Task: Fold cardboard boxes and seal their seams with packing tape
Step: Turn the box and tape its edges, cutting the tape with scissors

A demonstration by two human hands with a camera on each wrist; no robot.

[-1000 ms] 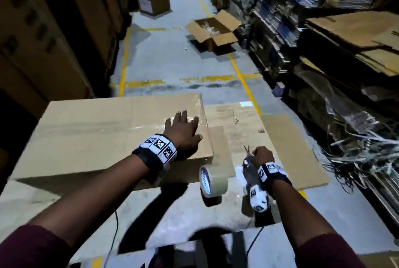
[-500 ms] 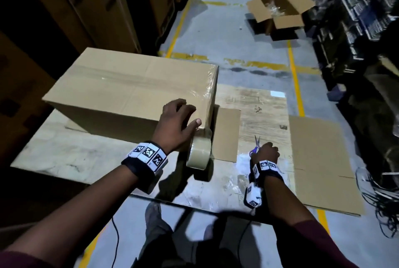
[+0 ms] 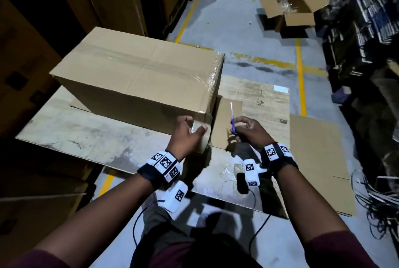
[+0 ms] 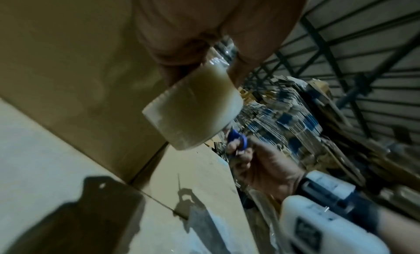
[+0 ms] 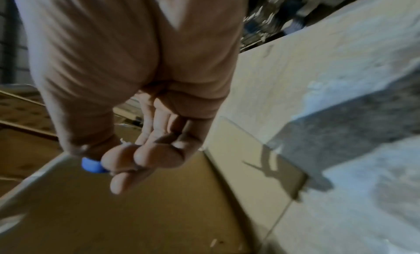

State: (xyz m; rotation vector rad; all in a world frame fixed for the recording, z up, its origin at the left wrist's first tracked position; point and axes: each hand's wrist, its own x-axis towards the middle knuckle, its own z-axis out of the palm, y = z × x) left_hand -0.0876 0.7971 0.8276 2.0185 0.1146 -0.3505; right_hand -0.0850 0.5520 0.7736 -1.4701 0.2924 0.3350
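head view: left grip (image 3: pixel 186 136) now clamps tape roll (image 3: pixel 199 138) at box (image 3: pixel 138 82) corner; right grip (image 3: pixel 248 130) has lifted scissors (image 3: pixel 232 119).

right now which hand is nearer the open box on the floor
Right. The right hand, holding scissors, sits on the side toward the open box; the left hand grips the tape roll, farther away.

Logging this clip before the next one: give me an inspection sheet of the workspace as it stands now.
Surface: worn board table, flat cardboard sheet on it.
Job's things: closed box, top seam taped; tape roll at its near right corner; blue-handled scissors.
Clutter: flat cardboard at right.
Hands: left hand grips the roll; right hand holds the scissors.
Cables: thin leads from wrist cameras.
Surroundings: open box on the floor, racks.
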